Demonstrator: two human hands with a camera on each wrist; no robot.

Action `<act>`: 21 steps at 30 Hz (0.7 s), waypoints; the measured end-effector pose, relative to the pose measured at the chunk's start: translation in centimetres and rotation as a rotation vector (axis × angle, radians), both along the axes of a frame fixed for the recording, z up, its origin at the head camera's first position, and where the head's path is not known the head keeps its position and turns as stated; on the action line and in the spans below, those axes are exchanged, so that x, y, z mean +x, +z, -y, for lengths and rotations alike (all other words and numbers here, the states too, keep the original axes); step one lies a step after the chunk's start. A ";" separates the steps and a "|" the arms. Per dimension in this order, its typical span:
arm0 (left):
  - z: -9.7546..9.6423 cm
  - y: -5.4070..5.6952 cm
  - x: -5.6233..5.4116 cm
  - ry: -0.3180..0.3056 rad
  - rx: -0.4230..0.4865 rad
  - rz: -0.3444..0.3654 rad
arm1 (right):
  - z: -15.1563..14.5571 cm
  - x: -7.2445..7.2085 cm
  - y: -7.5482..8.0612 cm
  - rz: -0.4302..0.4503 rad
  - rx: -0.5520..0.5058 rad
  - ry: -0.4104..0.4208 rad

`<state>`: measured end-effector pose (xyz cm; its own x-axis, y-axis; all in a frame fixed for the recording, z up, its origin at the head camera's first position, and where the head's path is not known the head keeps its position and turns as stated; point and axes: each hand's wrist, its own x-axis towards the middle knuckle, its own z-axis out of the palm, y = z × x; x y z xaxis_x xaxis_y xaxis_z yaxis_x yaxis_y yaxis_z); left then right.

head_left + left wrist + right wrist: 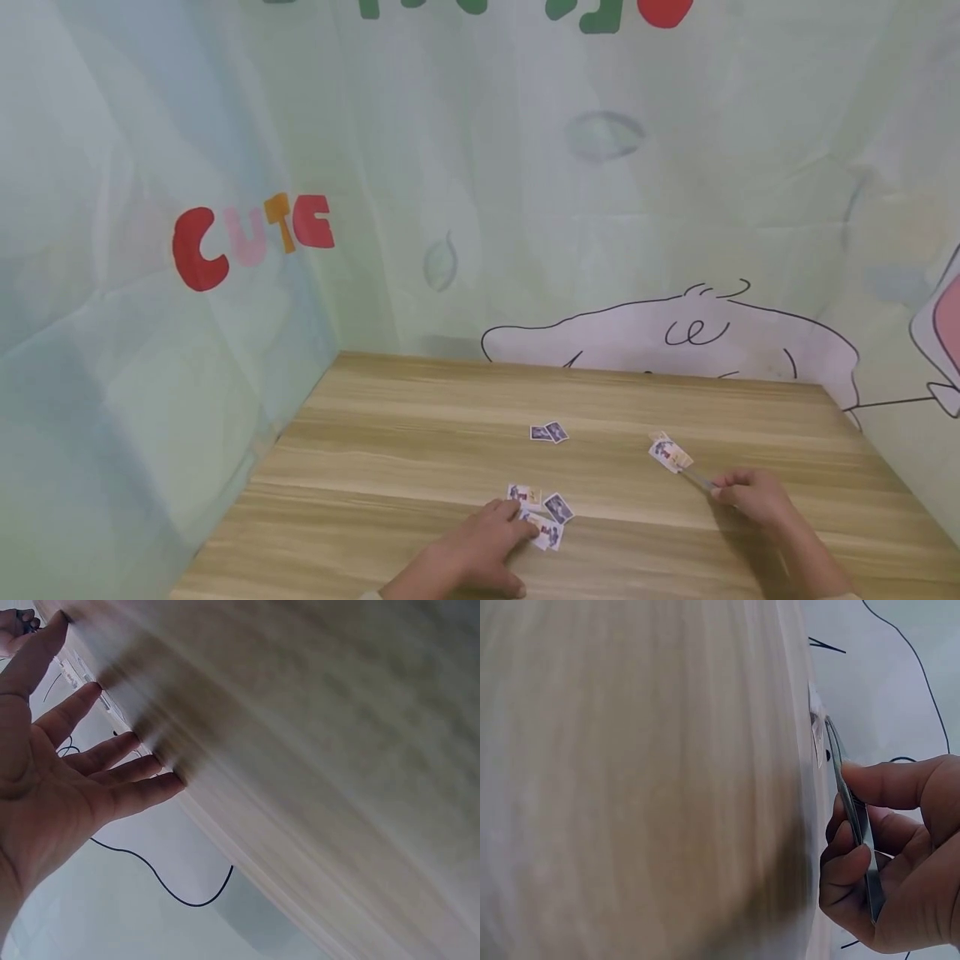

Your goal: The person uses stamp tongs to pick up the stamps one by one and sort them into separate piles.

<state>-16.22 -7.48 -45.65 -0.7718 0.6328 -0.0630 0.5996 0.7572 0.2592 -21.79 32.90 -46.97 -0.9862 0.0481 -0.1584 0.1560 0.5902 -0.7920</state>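
My right hand (753,496) grips metal tweezers (862,832) between thumb and fingers. The tweezer tips meet the lower edge of a light stamp-like paper (670,455) with a coloured picture, which overlaps another pale one (659,436) behind it. With fingers spread and fairly straight, my left hand (480,542) rests at the front middle, its fingertips on or beside two light picture stamps, a nearer one (553,535) and a farther one (523,495). Just right of those fingers lies a dark stamp (558,508).
Farther back on the wooden table (375,467), two dark stamps (550,432) lie overlapping. Printed cloth walls (450,183) close off the back and both sides, meeting the table near its edges.
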 end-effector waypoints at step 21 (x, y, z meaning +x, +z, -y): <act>0.0 -0.2 -0.1 -0.005 0.002 -0.013 | -1.0 1.5 1.1 0.017 0.085 -0.005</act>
